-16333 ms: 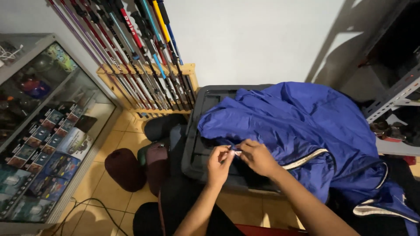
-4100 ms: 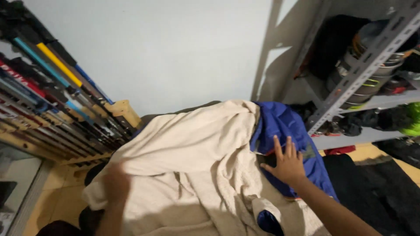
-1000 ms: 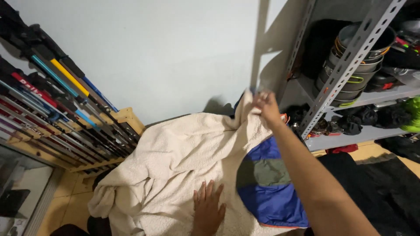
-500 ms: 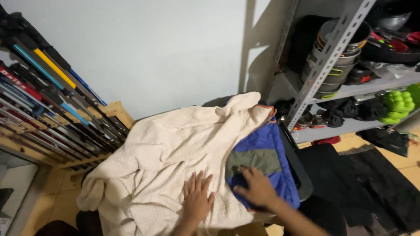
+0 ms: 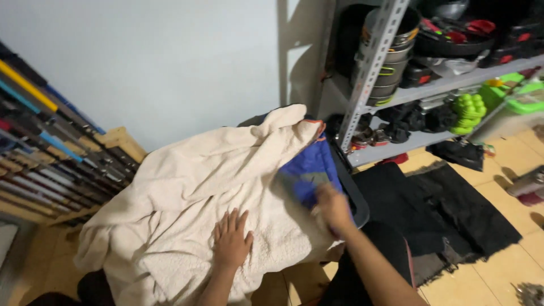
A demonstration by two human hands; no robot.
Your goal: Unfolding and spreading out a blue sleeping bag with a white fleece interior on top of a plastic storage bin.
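Observation:
A cream fleece lining lies spread over a dark surface, covering most of a blue jacket whose blue and grey-green panel shows at the right. My left hand rests flat on the cream fabric, fingers apart. My right hand is blurred at the lower edge of the blue panel, close to the cream edge; whether it grips the cloth is unclear.
A grey metal shelf rack stands at the right with stacked pots, green items and dark gear. Coloured poles lean in a wooden rack at the left. Black cloth lies on the tiled floor.
The jacket was turned over so its cream lining lies on top. My right hand came down from the far corner to the blue panel's near edge. My left hand stays flat on the lining.

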